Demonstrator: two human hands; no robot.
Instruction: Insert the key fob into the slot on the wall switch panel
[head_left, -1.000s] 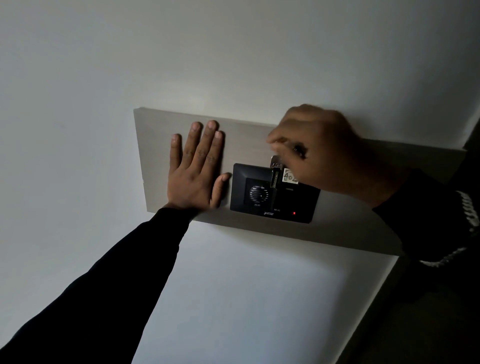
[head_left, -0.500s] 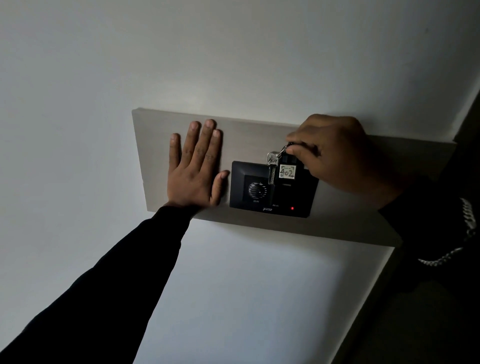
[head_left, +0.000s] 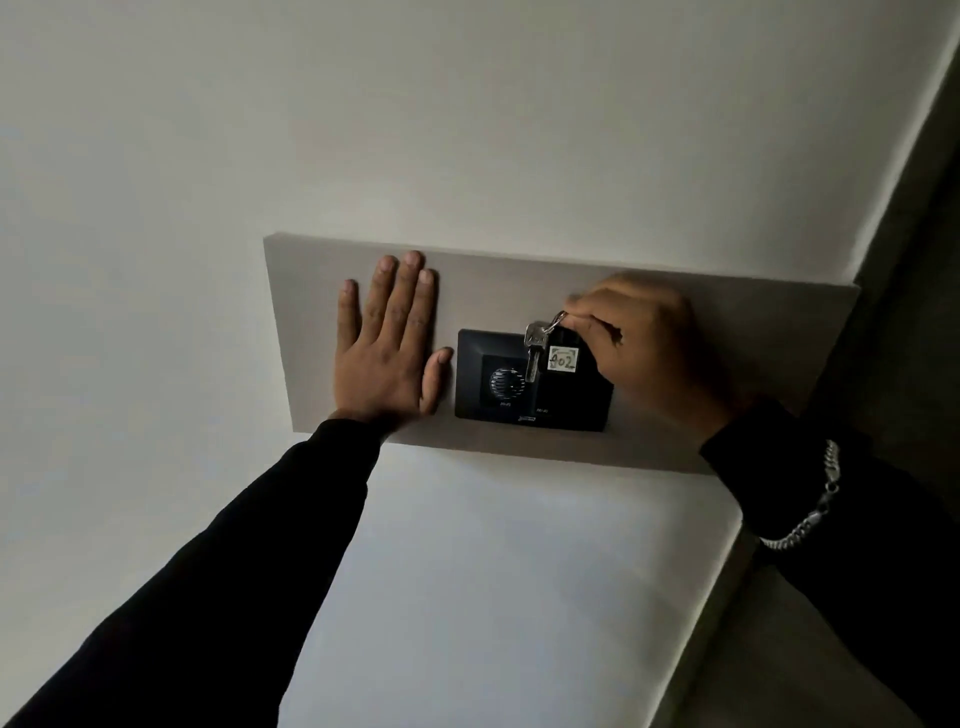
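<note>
key fob (head_left: 562, 358) first: we see a small dark tag with a white label hand-marked "402", sitting against the upper right part of the black wall switch panel (head_left: 532, 384); whether it sits inside the slot we cannot tell. a silver key (head_left: 534, 351) hangs just beside it from a metal ring (head_left: 558, 317), dangling over the round dial (head_left: 505, 383) on the panel. the panel is mounted on a pale board (head_left: 519, 280) on the white wall (head_left: 467, 104). our left hand (head_left: 387, 343) lies flat and open on the board, thumb touching the panel's left edge. our right hand (head_left: 644, 343) pinches the ring, fingers closed, covering the panel's right corner. a chain bracelet (head_left: 810, 509) hangs over the right sleeve.
</note>
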